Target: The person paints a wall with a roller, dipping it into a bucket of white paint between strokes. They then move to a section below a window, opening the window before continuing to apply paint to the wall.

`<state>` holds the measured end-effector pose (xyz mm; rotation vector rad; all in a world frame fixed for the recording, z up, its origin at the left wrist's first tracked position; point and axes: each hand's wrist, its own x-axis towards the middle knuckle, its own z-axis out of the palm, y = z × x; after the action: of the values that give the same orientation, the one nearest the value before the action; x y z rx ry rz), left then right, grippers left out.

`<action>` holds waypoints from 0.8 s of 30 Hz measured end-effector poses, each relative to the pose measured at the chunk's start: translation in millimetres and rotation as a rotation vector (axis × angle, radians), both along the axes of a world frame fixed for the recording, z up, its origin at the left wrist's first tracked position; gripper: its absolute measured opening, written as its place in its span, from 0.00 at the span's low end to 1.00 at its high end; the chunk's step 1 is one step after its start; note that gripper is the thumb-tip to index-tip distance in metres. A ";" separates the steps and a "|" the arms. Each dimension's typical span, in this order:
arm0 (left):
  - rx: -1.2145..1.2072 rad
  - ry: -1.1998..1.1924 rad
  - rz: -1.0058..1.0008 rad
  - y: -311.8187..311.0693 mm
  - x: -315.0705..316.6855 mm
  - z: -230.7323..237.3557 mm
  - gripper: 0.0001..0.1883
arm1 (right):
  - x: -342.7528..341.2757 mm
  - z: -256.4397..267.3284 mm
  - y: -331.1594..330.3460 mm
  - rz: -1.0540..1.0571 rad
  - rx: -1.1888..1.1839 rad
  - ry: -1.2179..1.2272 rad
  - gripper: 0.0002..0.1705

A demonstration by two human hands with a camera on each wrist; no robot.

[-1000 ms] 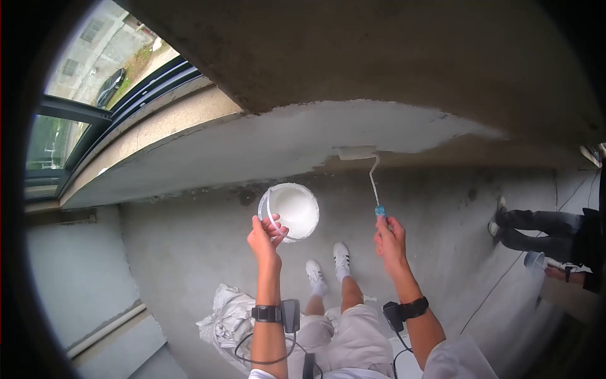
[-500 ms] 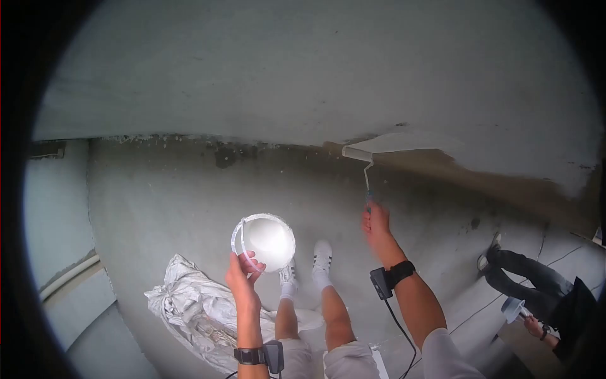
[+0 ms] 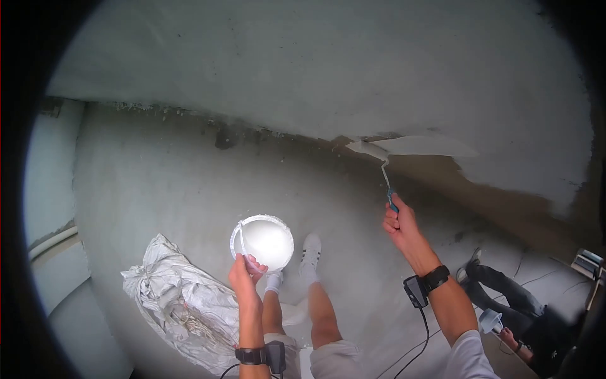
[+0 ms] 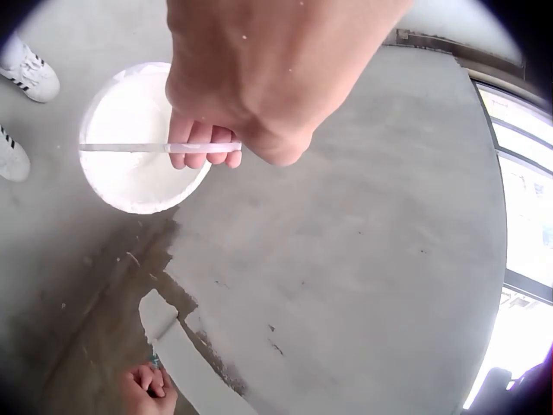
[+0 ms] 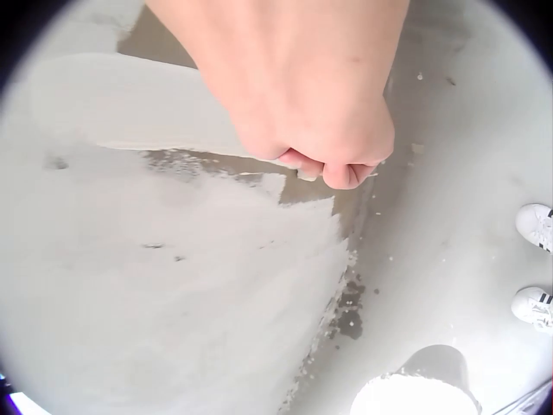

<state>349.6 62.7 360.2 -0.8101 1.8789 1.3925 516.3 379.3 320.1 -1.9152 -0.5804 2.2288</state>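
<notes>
My left hand [image 3: 245, 275] holds a white bucket [image 3: 265, 218] by its handle [image 4: 121, 148], fingers curled under it. White paint shows inside the bucket, which hangs in front of my legs. Out to the right, my right hand [image 3: 401, 222] grips the blue-green handle [image 3: 391, 199] of a paint roller. Its white sleeve [image 3: 368, 150] lies against the lower wall, at the left end of a fresh white strip [image 3: 435, 146]. In the right wrist view, the right hand [image 5: 320, 130] hides most of the roller.
A crumpled white sack [image 3: 183, 303] lies on the floor left of my legs. At the right, another person in dark trousers [image 3: 505, 275] holds a pale container [image 3: 490, 321]. Bare brown wall [image 3: 435, 167] runs below the white strip. A window [image 4: 523, 207] shows in the left wrist view.
The head view has swung away from the window toward the lower wall. The roller has moved along the wall base, and a longer white strip shows beside it. Both hands keep their holds.
</notes>
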 end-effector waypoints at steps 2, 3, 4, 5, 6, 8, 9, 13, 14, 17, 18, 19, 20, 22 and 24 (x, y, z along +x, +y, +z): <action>0.030 -0.007 -0.014 -0.6 -3.8 6.7 0.20 | 4.6 51.3 6.6 -0.019 0.005 0.029 0.17; 0.042 -0.009 -0.020 -1.9 -4.2 9.7 0.20 | 7.7 75.3 9.2 -0.028 0.002 0.043 0.17; 0.057 -0.009 -0.028 -1.9 -6.0 12.3 0.20 | 10.1 99.0 13.1 -0.036 0.011 0.039 0.17; 0.083 -0.004 -0.045 -1.8 -7.9 16.1 0.20 | 12.7 122.2 16.9 -0.044 0.018 0.036 0.17; 0.103 0.001 -0.061 -2.6 -9.6 18.6 0.20 | 15.0 141.1 20.4 -0.052 0.020 0.032 0.17; 0.138 -0.005 -0.081 -3.4 -12.7 30.1 0.20 | 20.1 184.4 26.8 -0.053 0.039 0.024 0.17; 0.153 -0.015 -0.087 -4.7 -15.7 36.1 0.20 | 20.5 207.3 28.6 -0.057 0.053 0.021 0.17; 0.171 -0.019 -0.144 -8.4 -19.3 68.3 0.21 | 29.7 295.4 31.4 -0.058 0.108 0.003 0.18; 0.187 -0.012 -0.147 -10.5 -19.5 68.3 0.21 | 32.0 311.6 31.9 -0.052 0.129 0.002 0.18; 0.212 -0.014 -0.142 -14.8 -22.8 60.6 0.21 | 34.3 333.5 32.9 -0.033 0.164 -0.023 0.18; 0.217 -0.019 -0.127 -15.0 -22.3 59.5 0.21 | 34.5 329.1 32.3 -0.041 0.152 -0.018 0.18; 0.218 -0.027 -0.112 -14.4 -21.7 54.7 0.22 | 35.5 316.0 33.5 -0.048 0.137 -0.016 0.18; 0.211 -0.021 -0.113 -15.0 -20.4 46.9 0.22 | 36.8 298.2 35.9 -0.052 0.116 -0.019 0.18; 0.184 -0.014 -0.110 -17.0 -15.7 29.1 0.22 | 36.7 242.9 41.9 -0.084 0.092 -0.036 0.18; 0.160 -0.017 -0.094 -21.3 -7.1 15.6 0.21 | 48.4 174.6 42.4 -0.108 0.076 -0.087 0.18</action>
<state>342.5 41.4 375.7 -0.6453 1.7441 1.4513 564.8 421.6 494.7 -1.9648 -0.5518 2.0375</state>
